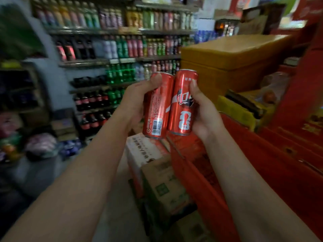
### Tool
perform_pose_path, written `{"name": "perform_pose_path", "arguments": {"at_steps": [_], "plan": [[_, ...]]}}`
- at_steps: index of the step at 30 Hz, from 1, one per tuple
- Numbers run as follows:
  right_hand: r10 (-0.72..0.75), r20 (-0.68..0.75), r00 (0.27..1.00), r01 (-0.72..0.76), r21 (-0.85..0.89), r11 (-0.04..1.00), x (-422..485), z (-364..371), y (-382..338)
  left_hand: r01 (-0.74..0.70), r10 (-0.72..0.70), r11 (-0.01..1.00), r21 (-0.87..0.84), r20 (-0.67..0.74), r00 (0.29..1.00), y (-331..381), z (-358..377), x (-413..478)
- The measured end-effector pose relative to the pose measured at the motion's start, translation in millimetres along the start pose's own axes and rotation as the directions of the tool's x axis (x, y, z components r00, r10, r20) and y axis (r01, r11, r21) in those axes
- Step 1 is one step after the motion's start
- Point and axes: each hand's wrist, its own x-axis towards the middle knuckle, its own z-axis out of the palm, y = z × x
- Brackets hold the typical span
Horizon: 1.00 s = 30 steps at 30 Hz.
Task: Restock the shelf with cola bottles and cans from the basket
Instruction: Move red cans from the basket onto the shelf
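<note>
Stacked cartons (157, 180) below, packed shelf (83, 63) ahead

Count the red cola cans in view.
2. The barcode can is gripped in the left hand and the logo can in the right hand, side by side. The blurred shelves behind could hide more.

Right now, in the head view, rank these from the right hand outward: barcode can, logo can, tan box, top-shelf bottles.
1. logo can: gripped by the right hand.
2. barcode can: just left, held in the left hand.
3. tan box: behind, upper right.
4. top-shelf bottles: far upper left.
</note>
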Motion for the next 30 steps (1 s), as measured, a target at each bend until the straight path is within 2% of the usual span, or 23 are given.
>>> {"name": "perform_pose_path", "arguments": {"at_steps": [7, 15, 18, 22, 30], "plan": [[0.181, 0.213, 0.960, -0.174, -0.054, 0.983, 7.5, 90.3, 72.4, -0.115, 0.145, 0.986, 0.119, -0.286, 0.947, 29.9, -123.6, -59.6], [0.292, 0.335, 0.896, -0.247, -0.171, 0.954, 1.3, 148.3, 141.3, -0.137, 0.203, 0.978, 0.159, -0.553, 0.808, 38.6, -210.0, -134.3], [0.317, 0.347, 0.883, -0.256, -0.210, 0.944, -0.8, 155.0, 158.8, -0.134, 0.193, 0.981, 0.143, -0.594, 0.781, 34.7, -224.5, -149.4], [0.345, 0.343, 0.874, -0.274, -0.238, 0.932, 0.6, 156.2, 172.6, -0.112, 0.187, 0.981, 0.161, -0.597, 0.780, 27.3, -227.6, -156.0], [0.368, 0.308, 0.877, -0.294, -0.261, 0.919, 28.4, 136.7, 184.1, -0.074, 0.166, 0.983, 0.171, -0.628, 0.760, 2.9, -233.8, -127.8]]}}
